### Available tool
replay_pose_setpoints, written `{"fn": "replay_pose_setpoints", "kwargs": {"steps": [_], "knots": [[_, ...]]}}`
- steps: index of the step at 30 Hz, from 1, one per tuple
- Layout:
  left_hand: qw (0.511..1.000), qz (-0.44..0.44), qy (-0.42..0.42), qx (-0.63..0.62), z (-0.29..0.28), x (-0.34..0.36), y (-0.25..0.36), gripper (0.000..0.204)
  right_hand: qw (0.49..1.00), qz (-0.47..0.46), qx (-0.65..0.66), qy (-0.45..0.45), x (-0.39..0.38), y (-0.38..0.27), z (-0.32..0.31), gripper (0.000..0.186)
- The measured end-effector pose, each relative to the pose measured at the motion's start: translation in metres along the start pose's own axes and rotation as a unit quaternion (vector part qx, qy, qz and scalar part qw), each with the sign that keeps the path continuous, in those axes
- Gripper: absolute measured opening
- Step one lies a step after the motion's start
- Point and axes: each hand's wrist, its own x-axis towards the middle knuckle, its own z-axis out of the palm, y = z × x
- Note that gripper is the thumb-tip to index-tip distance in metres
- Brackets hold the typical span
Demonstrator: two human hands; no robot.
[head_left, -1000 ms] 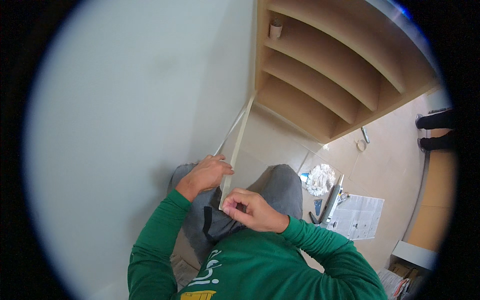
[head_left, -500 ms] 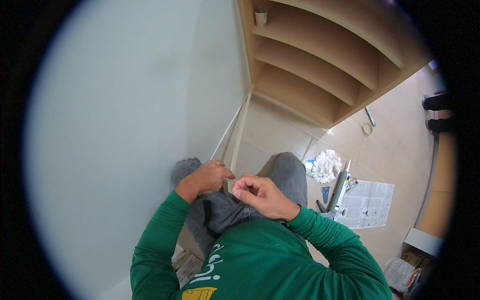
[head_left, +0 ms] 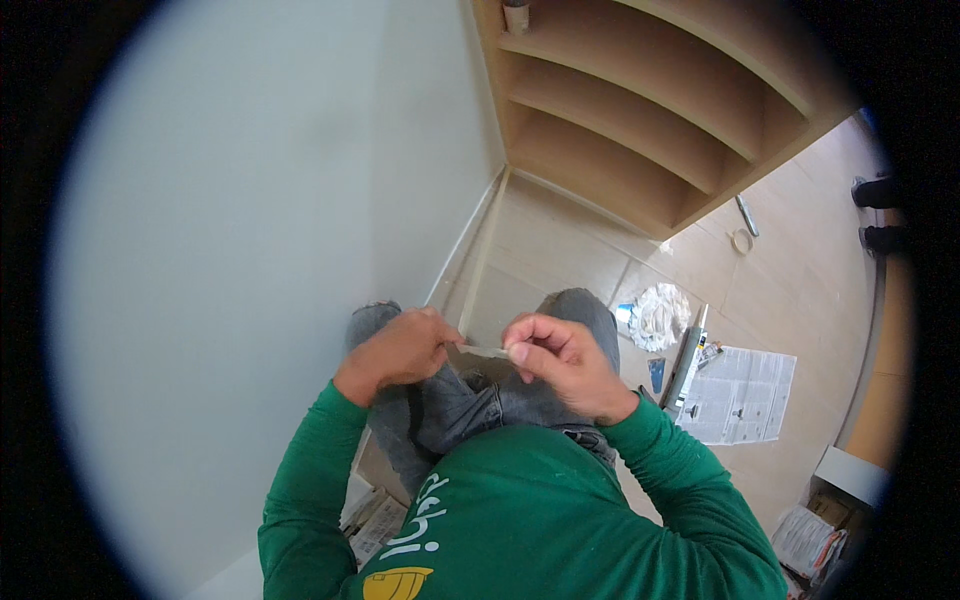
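The right hand [head_left: 568, 366], pinching the tape [head_left: 484, 351], has moved away from the left hand [head_left: 400, 348], leaving a stretch spanning between them. The left's grip is unclear.

The person wears a green long-sleeved shirt [head_left: 510, 500] with white lettering [head_left: 425, 510] and a yellow graphic [head_left: 398, 584] printed across the front. The left sleeve [head_left: 310, 490] and right sleeve [head_left: 690, 490] are the same plain green, creased and fairly close-fitting. Below are worn grey jeans [head_left: 455, 410], faded in patches, with a dark strip [head_left: 415, 412] on the left thigh. The left fingers [head_left: 440, 332] and right fingers [head_left: 545, 328] are bare.
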Motion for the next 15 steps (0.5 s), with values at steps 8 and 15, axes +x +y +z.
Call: {"fn": "replay_pose_setpoints", "kwargs": {"steps": [8, 15], "knots": [[0.993, 0.020, 0.072, 0.094, -0.100, 0.043, 0.073, 0.031, 0.981, -0.153, -0.099, 0.061, -0.043, -0.086, -0.026, 0.009], [0.992, 0.023, 0.027, 0.121, -0.087, 0.052, 0.075, 0.026, 0.977, -0.157, -0.125, 0.075, -0.057, -0.076, -0.036, 0.011]]}}
